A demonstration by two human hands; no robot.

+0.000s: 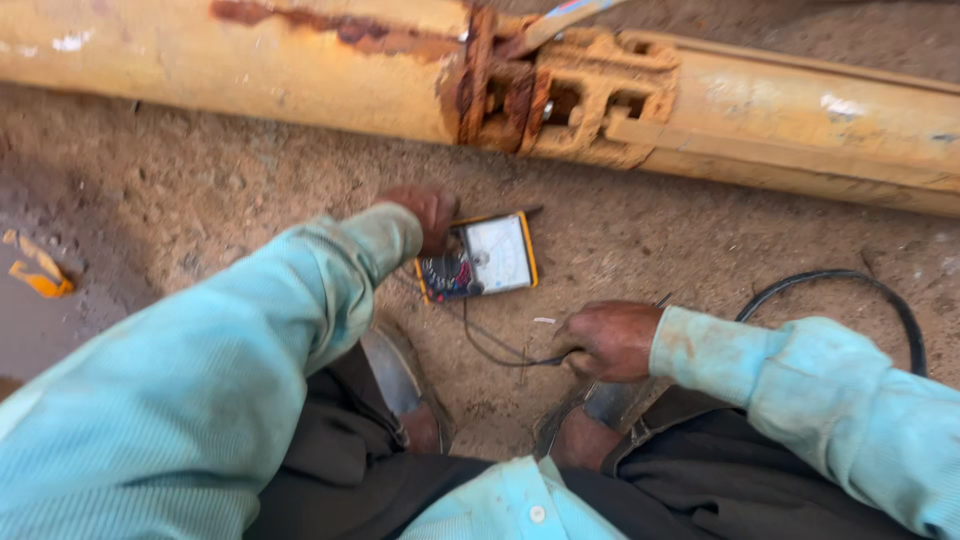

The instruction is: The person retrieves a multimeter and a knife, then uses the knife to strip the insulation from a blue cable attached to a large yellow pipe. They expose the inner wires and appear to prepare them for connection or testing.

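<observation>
Analog multimeter (480,257), yellow-cased, lying face-up on dirt below rusty pipe (300,65); left hand (425,213) is gripping its corner, steadying it, while right hand (610,340) is clenching black test leads (500,352) ready.

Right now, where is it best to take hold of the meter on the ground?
Probably grip the meter by its two long yellow edges, coming from above at its free right end. It lies flat, face up; the left hand covers its left end, where wires leave.
</observation>
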